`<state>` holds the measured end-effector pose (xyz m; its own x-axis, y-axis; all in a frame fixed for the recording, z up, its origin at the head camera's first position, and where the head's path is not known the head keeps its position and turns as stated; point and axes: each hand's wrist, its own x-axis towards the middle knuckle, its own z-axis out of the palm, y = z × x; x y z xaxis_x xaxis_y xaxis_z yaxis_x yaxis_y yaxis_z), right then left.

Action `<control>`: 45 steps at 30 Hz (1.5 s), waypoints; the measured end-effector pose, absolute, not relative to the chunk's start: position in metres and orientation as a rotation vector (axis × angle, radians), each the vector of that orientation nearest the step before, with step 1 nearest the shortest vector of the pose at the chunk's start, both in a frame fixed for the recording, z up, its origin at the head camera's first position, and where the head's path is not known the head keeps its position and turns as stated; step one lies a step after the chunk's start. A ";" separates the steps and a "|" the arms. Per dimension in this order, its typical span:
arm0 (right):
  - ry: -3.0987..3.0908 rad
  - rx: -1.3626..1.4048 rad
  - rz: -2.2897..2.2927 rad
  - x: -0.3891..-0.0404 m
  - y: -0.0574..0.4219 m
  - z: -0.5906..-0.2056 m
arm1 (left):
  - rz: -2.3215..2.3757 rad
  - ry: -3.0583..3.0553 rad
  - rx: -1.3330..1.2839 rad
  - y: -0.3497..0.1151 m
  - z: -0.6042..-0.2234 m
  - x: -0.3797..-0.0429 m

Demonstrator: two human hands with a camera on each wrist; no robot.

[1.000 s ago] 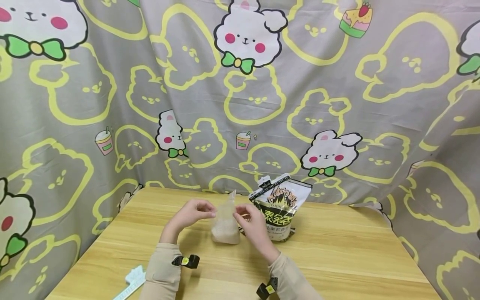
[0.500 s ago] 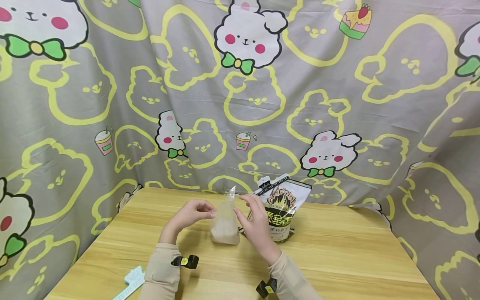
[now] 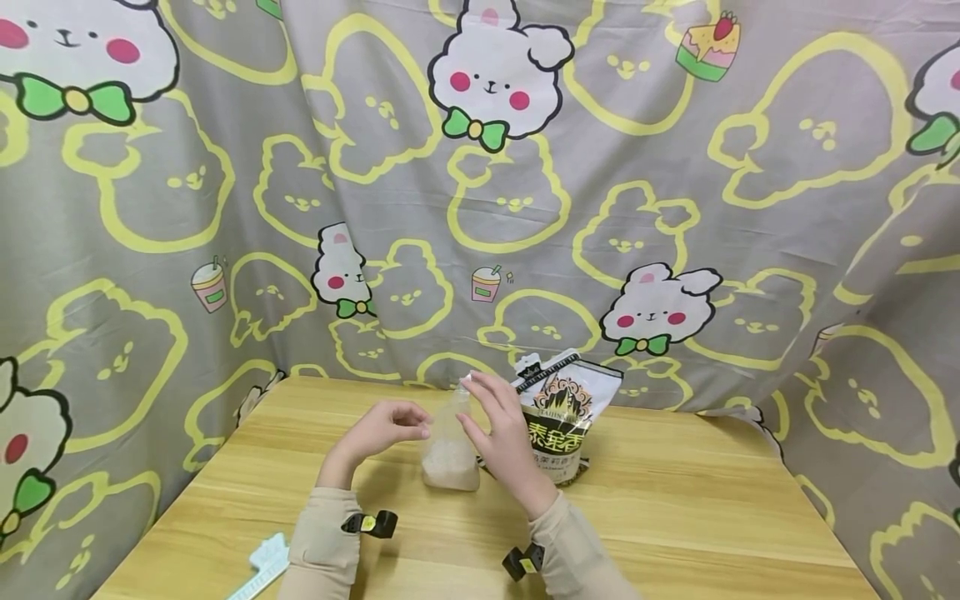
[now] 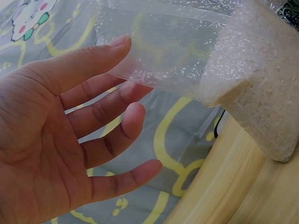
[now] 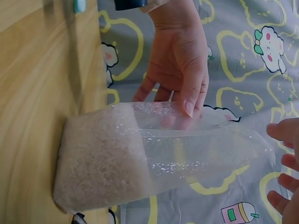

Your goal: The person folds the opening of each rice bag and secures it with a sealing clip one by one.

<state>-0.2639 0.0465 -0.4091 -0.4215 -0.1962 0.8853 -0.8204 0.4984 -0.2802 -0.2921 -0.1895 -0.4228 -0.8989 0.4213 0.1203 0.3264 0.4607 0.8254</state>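
Note:
A clear plastic bag of rice (image 3: 451, 467) stands upright on the wooden table, its upper part unfilled and narrowing to a tip. My left hand (image 3: 390, 425) is at its left side. In the left wrist view, the left thumb (image 4: 122, 41) lies over the bag's edge with fingertips behind the film, lightly pinching it; the lower fingers are loosely bent. My right hand (image 3: 498, 425) is raised at the right of the bag, fingers spread beside its top. In the right wrist view, its fingertips (image 5: 282, 133) are close to the tip without gripping it.
A printed rice package (image 3: 564, 417) with a clip (image 3: 531, 367) across its top stands behind the right hand. A light blue bag clip (image 3: 266, 558) lies at the table's front left. Patterned curtain (image 3: 405, 192) surrounds the table (image 3: 675, 500).
My right hand has let go of the bag's right edge and risen to its top, with fingers opening out. The bag's tip has straightened upward. My left hand has stayed in place.

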 end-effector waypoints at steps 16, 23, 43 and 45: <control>-2.040 0.796 0.911 -0.269 0.046 -0.418 | 1.440 2.579 0.677 -0.190 -0.422 -0.291; -2.035 0.786 0.954 -0.269 0.045 -0.422 | 1.460 2.566 0.673 -0.192 -0.422 -0.291; -1.925 0.801 1.143 -0.272 0.045 -0.424 | 1.520 2.500 0.660 -0.197 -0.436 -0.298; -1.915 0.801 1.155 -0.273 0.045 -0.425 | 1.525 2.497 0.652 -0.197 -0.439 -0.299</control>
